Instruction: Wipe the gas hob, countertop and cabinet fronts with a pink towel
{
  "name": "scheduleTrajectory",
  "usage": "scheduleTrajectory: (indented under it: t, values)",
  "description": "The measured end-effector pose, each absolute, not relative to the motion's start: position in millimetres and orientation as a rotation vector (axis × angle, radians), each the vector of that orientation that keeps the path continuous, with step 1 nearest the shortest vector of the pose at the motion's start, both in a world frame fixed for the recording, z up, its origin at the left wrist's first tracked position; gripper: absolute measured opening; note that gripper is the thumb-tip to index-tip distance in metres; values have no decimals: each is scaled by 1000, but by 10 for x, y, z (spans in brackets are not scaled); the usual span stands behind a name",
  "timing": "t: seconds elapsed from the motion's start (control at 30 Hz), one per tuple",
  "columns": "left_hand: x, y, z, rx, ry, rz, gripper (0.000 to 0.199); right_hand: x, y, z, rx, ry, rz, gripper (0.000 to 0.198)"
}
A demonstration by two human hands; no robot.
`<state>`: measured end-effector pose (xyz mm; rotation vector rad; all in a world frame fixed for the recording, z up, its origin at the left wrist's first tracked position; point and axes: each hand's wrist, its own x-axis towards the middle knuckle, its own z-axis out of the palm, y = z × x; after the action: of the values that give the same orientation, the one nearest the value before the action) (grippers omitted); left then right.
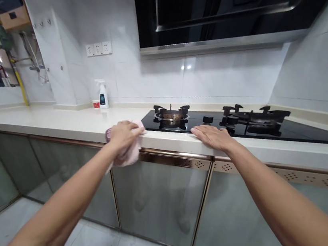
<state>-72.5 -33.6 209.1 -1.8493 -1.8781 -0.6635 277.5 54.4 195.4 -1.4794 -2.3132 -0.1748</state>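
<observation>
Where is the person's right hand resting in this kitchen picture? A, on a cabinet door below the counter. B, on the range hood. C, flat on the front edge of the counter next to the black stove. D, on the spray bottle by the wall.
C: the right hand lies palm down on the counter edge at the stove, while the left hand grips a pink cloth.

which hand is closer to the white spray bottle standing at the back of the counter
Left. The left hand, gripping a pink cloth at the cream countertop's front edge, lies just right of and in front of the white spray bottle. The right hand rests flat farther right, by the black glass stove.
</observation>
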Motion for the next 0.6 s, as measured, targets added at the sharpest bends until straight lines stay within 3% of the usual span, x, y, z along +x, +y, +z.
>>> scheduleTrajectory:
  t: [0.33,0.6]
  values:
    - [1170,-130,1692,-2002,-1252,-771,43,2815,516,1952,-1527,-2279,-67,80]
    - [491,-157,1751,-2060,-1280,-737,44,2819,476,1954,-1540,-2303,-143,78]
